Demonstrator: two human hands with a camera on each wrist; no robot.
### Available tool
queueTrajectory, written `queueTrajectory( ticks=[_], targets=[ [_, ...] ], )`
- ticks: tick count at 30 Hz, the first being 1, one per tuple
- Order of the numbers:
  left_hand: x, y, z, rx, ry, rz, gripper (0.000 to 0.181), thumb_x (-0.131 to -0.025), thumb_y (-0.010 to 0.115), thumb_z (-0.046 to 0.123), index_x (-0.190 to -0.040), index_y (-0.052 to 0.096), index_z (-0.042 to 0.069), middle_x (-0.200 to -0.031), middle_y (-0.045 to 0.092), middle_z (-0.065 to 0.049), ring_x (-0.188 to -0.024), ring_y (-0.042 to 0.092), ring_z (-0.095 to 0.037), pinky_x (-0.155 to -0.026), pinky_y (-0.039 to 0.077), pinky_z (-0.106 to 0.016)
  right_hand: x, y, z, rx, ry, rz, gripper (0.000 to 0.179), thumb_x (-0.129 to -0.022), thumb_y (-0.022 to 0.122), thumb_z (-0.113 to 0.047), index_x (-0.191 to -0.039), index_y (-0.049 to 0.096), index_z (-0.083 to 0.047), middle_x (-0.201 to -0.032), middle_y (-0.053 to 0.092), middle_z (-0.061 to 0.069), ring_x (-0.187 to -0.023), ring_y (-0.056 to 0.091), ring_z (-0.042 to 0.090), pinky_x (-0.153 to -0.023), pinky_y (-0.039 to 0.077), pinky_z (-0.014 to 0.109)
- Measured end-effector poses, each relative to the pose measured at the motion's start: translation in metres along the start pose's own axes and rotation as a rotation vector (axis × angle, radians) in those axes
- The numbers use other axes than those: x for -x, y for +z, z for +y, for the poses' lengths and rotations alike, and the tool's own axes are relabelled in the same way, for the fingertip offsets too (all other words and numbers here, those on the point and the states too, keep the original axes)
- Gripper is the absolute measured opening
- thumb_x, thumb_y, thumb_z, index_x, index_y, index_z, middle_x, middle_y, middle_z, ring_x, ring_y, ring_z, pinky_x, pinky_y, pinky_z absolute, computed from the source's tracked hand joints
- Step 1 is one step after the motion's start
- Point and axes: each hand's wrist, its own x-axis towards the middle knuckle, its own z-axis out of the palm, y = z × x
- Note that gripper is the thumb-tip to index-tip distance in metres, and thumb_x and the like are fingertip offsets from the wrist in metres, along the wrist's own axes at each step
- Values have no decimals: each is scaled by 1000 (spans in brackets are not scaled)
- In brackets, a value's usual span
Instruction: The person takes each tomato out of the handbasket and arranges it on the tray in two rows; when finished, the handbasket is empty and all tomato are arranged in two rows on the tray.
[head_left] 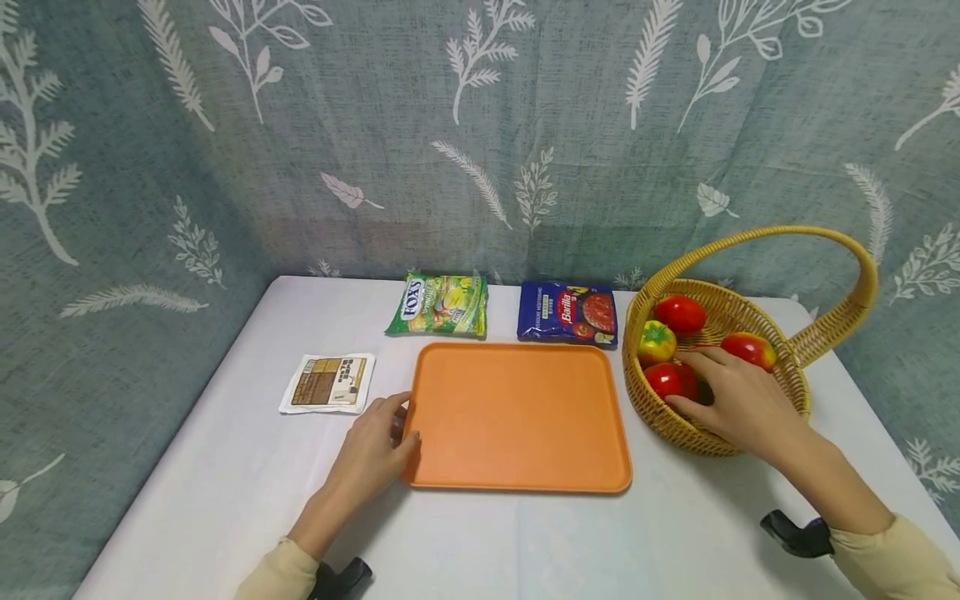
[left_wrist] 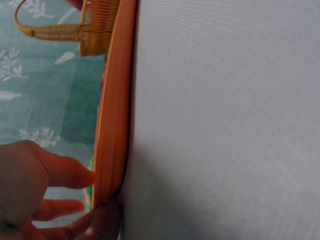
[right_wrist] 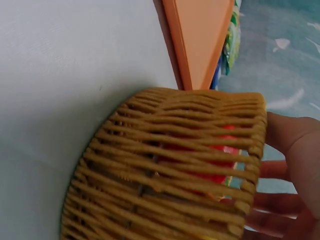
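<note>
My left hand (head_left: 375, 442) holds the left edge of an orange rectangular tray (head_left: 517, 417), which lies flat on the table. In the left wrist view the thumb (left_wrist: 75, 172) touches the tray's rim, and other fingers reach round its edge. My right hand (head_left: 738, 400) is inside a woven basket (head_left: 720, 446) with a tall handle, thumb and fingers around a shiny red fruit (head_left: 671, 381). The basket wall hides some fingertips in the right wrist view. Beside that fruit are a yellow-green fruit (head_left: 657, 342), another red fruit (head_left: 681, 314) and a red-yellow one (head_left: 750, 350).
Behind the tray lie a green Fox's candy bag (head_left: 442, 306) and a blue Barilla packet (head_left: 567, 313). A white and brown packet (head_left: 330, 383) lies left of the tray. The white table (head_left: 480, 542) meets a patterned grey-green curtain (head_left: 420, 167) at the back.
</note>
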Motion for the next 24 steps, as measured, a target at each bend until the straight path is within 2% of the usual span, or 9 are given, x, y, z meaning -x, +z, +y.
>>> queueTrajectory(
  ticks=[11,17,24],
  targets=[
    [-3,0,-2,25,-46,-45,51,-80,69,-3,-130,59,-4,-98,64,-12,-79,62,-19,-69,52,-35,-14,10,-5,4,75,-114,54,-81,80,-29,-120,65,5,-112,64,27,-95,62,43,-77,53,61],
    [-3,-1,-1,18,-44,-48,50,-80,67,-4,-129,60,-4,-97,64,-12,-79,61,-20,-69,52,-35,-17,18,1,-73,105,-197,55,-82,80,-26,-123,63,6,-107,68,22,-88,65,38,-77,54,59],
    [-5,0,-2,27,-32,-35,49,-78,68,-6,-127,62,-6,-95,63,-12,-77,62,-19,-68,52,-34,-19,19,10,-163,121,-239,61,-80,81,-23,-128,59,8,-114,67,24,-101,63,42,-84,51,63]
  ],
)
